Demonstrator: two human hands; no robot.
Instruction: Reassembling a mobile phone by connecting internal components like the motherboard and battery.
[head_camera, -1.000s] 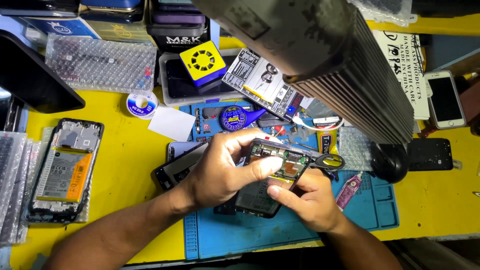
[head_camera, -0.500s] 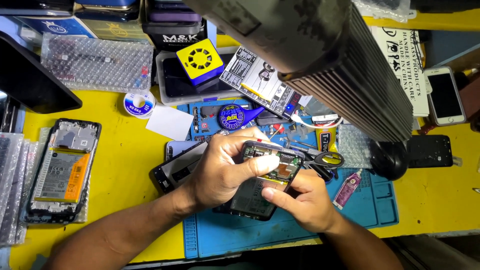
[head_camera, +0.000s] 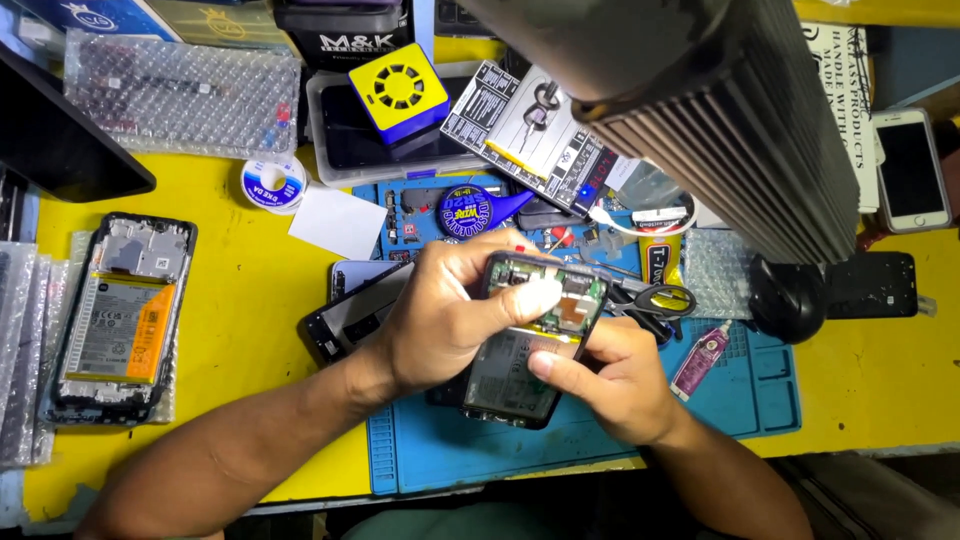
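Note:
An opened smartphone with its back off, circuit board and battery showing, is held above a blue repair mat. My left hand grips its upper end from the left, thumb pressed across the board near the top. Around the lower right side my right hand wraps, its thumb resting on the battery area. Under my left hand lie two other dark phones, partly hidden.
A second opened phone with an orange-labelled battery lies at the left on the yellow table. Scissors, a glue tube, a solder reel, a yellow cube fan and a large ribbed lamp arm crowd the back and right.
The phone has been raised and turned a little in both hands. My left thumb has slid onto the board at the top; the right hand stays underneath.

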